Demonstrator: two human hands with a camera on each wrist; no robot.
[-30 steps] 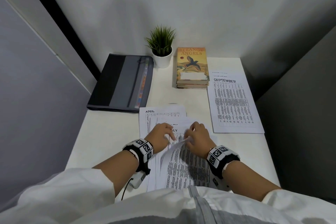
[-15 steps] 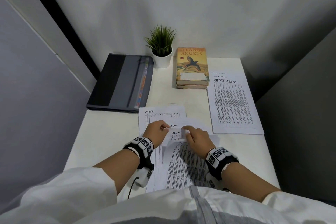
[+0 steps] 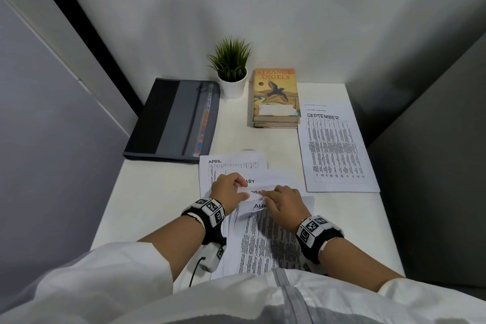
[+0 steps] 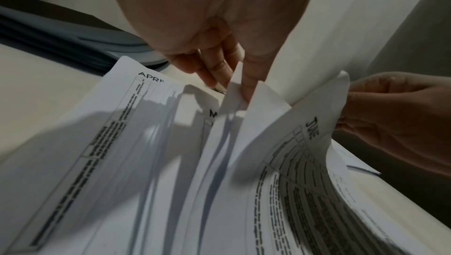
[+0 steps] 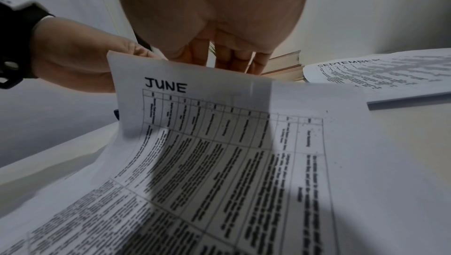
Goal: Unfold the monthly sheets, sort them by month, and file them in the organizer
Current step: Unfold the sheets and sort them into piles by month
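A pile of printed monthly sheets lies in front of me, its top edges fanned. An APRIL sheet sticks out at the far end, and a heading starting AUG shows by my right hand. My left hand pinches a few top edges, the thumb wedged between two sheets. My right hand holds up the top edge of the JUNE sheet, fingers behind it. The dark grey organizer lies closed at the back left.
A flat pile topped by a SEPTEMBER sheet lies at the right. Two stacked books and a small potted plant stand at the back against the wall. Bare white desk shows left of the pile.
Both hands have leafed further through the fanned top edges. The JULY heading seen half a second ago is covered, and a heading starting AUG now shows.
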